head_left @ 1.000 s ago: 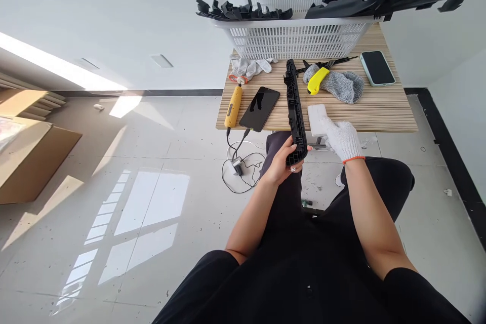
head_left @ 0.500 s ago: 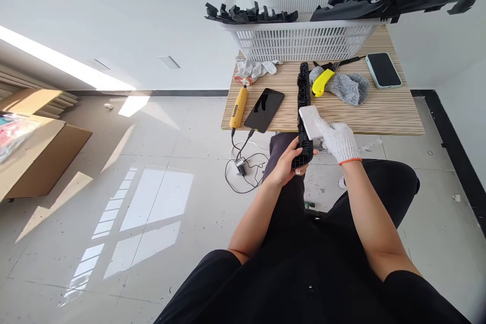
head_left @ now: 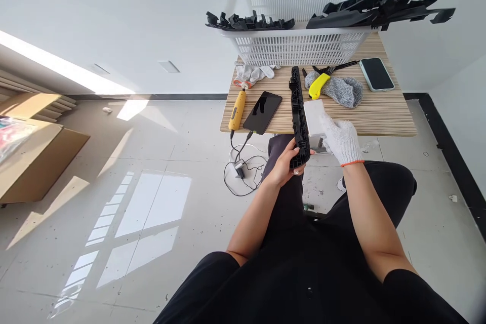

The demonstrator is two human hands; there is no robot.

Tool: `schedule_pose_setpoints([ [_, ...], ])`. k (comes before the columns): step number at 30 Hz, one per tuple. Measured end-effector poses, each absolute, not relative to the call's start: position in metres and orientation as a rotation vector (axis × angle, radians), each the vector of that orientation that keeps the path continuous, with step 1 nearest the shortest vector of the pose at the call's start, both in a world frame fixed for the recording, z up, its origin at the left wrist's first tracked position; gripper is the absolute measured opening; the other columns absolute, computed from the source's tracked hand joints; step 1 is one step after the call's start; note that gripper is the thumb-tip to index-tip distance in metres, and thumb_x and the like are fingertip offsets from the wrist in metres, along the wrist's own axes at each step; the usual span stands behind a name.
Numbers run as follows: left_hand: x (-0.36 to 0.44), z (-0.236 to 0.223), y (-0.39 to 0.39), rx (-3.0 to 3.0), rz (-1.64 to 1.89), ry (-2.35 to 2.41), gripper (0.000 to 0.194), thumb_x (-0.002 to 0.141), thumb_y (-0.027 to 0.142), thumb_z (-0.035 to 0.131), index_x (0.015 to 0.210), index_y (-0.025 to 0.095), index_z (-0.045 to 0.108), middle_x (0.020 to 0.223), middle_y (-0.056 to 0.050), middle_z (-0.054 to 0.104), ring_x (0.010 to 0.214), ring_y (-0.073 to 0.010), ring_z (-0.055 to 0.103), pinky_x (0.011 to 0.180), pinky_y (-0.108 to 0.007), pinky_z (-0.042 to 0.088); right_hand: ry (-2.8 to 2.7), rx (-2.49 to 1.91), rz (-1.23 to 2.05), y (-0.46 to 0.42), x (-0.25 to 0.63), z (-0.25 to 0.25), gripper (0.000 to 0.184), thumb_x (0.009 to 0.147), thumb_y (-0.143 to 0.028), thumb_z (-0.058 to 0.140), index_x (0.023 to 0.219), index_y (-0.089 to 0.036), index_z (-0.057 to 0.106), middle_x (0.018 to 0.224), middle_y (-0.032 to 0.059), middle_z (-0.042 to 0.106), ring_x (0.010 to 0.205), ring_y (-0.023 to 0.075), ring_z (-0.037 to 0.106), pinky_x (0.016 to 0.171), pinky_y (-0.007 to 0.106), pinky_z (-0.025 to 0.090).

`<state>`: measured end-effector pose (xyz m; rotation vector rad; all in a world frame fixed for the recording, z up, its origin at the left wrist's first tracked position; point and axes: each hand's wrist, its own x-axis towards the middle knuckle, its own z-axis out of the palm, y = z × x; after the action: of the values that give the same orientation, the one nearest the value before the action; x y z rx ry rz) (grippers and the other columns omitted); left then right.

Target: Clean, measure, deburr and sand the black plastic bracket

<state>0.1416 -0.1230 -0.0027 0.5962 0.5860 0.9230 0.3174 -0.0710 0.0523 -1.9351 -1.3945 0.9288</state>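
Note:
My bare left hand is closed around the near end of a long black plastic part, which points away from me over the table's front edge. On my right hand is a white knit glove with an orange cuff. Its fingers grip a white rectangular block, perhaps a sponge, just right of the black part. Whether block and part touch is hard to see. Beyond the block lie a yellow-handled cutter and a grey knit glove or cloth.
A white plastic basket with black plastic parts over its rim stands at the table's back. Left on the table are a yellow corded tool, a phone and white gloves. Another phone lies right. Cables trail below.
My right hand has shifted the white block off the top of the black part to its right side. The black part has turned slightly, showing more of its ribbed side. The view has tilted a little.

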Motion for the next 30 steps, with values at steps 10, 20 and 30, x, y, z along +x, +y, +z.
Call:
schedule_pose_setpoints([
  [10,0.144,0.002,-0.125,0.583,0.935,0.635,0.058,0.090,0.037,0.069,0.143,0.024,0.052,0.107,-0.008,0.076,0.041,-0.0029,0.040,0.045,-0.023,0.028,-1.558,-2.067,0.877,-0.065,0.304,0.045,0.069,0.098,-0.075,0.039,0.056,-0.023,0.056,0.051,0.0065,0.058,0.059,0.0195,0.055,0.057,0.030,0.034],
  [20,0.143,0.004,-0.124,0.533,0.945,0.627,0.054,0.091,0.036,0.067,0.142,0.025,0.056,0.101,-0.006,0.077,0.040,-0.0024,0.037,0.045,-0.022,0.029,-1.362,-2.115,0.882,-0.070,0.333,0.048,0.064,0.095,-0.073,0.046,0.054,-0.024,0.046,0.046,0.0041,0.051,0.047,0.0162,0.048,0.049,0.030,0.034],
  [30,0.144,0.003,-0.124,0.577,0.949,0.659,0.056,0.092,0.037,0.066,0.145,0.024,0.054,0.099,-0.006,0.076,0.042,-0.0038,0.039,0.047,-0.023,0.031,-1.463,-2.030,0.987,-0.061,0.294,0.048,0.067,0.094,-0.078,0.045,0.055,-0.023,0.052,0.047,0.0053,0.053,0.052,0.0176,0.054,0.052,0.029,0.036],
])
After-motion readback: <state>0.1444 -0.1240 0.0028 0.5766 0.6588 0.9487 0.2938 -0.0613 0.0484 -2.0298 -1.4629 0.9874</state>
